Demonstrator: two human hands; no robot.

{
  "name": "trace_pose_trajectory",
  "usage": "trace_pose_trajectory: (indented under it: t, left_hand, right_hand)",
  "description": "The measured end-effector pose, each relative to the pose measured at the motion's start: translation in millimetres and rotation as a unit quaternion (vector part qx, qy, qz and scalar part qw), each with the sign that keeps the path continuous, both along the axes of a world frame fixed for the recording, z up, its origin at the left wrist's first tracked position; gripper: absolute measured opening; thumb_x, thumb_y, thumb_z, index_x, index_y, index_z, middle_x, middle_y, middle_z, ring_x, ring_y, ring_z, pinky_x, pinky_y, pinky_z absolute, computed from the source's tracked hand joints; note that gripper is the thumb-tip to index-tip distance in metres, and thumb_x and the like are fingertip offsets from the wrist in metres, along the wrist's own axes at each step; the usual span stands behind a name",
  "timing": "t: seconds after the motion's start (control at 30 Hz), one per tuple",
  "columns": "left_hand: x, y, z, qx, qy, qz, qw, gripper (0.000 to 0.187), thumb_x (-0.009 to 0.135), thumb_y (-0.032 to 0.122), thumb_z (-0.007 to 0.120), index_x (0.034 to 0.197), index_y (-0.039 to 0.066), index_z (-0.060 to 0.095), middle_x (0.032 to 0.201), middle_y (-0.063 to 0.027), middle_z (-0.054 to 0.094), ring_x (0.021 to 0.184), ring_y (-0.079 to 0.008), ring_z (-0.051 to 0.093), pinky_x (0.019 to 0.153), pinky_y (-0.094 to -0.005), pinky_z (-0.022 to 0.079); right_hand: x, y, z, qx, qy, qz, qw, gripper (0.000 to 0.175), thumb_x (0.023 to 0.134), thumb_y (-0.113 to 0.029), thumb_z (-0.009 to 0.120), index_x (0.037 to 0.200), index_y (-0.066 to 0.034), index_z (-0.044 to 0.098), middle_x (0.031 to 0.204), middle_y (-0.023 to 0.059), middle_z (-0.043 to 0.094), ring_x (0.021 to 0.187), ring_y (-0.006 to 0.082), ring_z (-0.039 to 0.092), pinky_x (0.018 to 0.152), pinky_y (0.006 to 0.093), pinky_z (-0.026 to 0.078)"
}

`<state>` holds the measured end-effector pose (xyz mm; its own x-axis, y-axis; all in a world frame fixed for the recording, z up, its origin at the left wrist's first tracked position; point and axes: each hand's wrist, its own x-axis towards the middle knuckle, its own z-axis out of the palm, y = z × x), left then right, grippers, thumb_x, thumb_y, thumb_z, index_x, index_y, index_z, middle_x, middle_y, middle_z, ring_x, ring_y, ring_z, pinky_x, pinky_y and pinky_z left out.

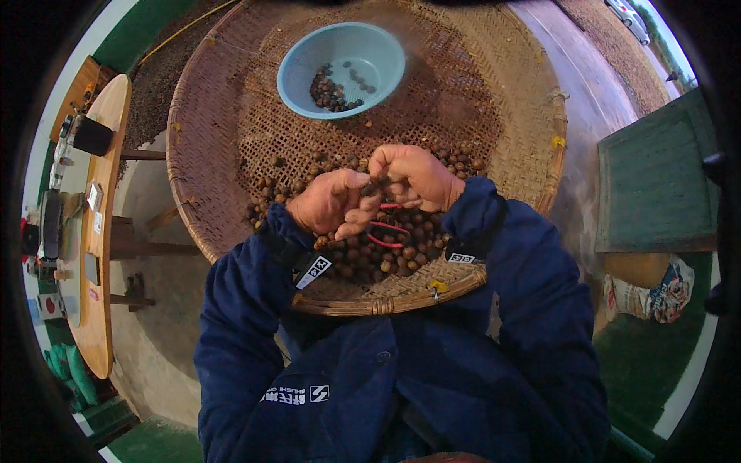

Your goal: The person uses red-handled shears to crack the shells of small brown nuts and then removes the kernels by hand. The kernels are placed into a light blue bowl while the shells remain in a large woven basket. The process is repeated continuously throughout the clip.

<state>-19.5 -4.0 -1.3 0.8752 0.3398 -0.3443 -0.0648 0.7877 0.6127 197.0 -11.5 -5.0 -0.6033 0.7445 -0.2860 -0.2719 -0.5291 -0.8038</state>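
Note:
Over a large round woven bamboo tray, my left hand holds a small dark round nut between thumb and fingers. Close beside it, my right hand has its thumb and forefinger pinched near the same nut; whether it grips anything is too blurred to tell. Under both hands lies a heap of brown round nuts. Red tool handles rest on the heap, their far end hidden by my hands. A light blue plastic basin with several dark nuts in it stands at the tray's far side.
A wooden table with a black container and small items stands at the left. On the right are a green wooden panel and a printed sack. A car shows outside at the upper right.

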Motion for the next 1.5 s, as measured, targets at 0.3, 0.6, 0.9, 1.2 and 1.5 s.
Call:
trace_pose_trajectory:
  t: [0.3,0.6,0.9,1.2,1.5]
  left_hand:
    - [3,7,1,0.038,-0.009,0.069,0.997,0.040,0.092,0.035,0.046,0.103,-0.003,0.056,0.068,-0.0101,0.055,0.045,-0.0226,0.052,0.042,-0.0316,0.045]
    - [2,19,-19,0.062,0.008,0.092,0.994,0.037,0.092,0.023,0.044,0.114,-0.005,0.054,0.090,-0.0130,0.062,0.068,-0.0242,0.064,0.055,-0.0348,0.057]
    - [3,18,-20,0.082,0.086,0.129,0.984,0.030,0.095,0.017,0.044,0.115,-0.003,0.056,0.090,-0.0119,0.064,0.070,-0.0227,0.065,0.059,-0.0374,0.060]
    - [6,16,-16,0.120,0.115,0.119,0.979,0.030,0.099,0.017,0.044,0.116,-0.005,0.056,0.093,-0.0149,0.067,0.075,-0.0250,0.069,0.062,-0.0374,0.059]
    - [1,18,-12,0.141,0.094,0.097,0.981,0.030,0.103,0.021,0.045,0.121,-0.001,0.053,0.090,-0.0119,0.065,0.067,-0.0204,0.067,0.059,-0.0360,0.060]
  right_hand:
    - [4,8,2,-0.011,0.008,-0.064,0.998,0.018,0.084,-0.009,0.041,0.097,-0.0052,0.054,0.069,0.0052,0.051,0.045,0.0089,0.036,0.036,0.0227,0.025]
    - [4,14,-9,-0.007,-0.028,-0.088,0.996,0.015,0.097,-0.015,0.049,0.104,-0.0031,0.055,0.077,0.0039,0.056,0.051,0.0088,0.043,0.038,0.0204,0.029]
    - [-6,6,-17,0.339,-0.253,-0.042,0.905,0.028,0.093,-0.010,0.060,0.119,-0.0001,0.061,0.093,0.0071,0.068,0.077,0.0132,0.063,0.075,0.0281,0.051]
    - [-13,-3,-12,0.403,-0.392,-0.070,0.824,0.023,0.086,-0.011,0.064,0.105,-0.0003,0.060,0.075,0.0098,0.065,0.066,0.0191,0.063,0.061,0.0356,0.050]
    - [-14,2,-25,0.313,-0.233,-0.057,0.919,0.018,0.089,-0.006,0.058,0.106,0.0002,0.059,0.077,0.0045,0.064,0.070,0.0119,0.060,0.064,0.0300,0.048]
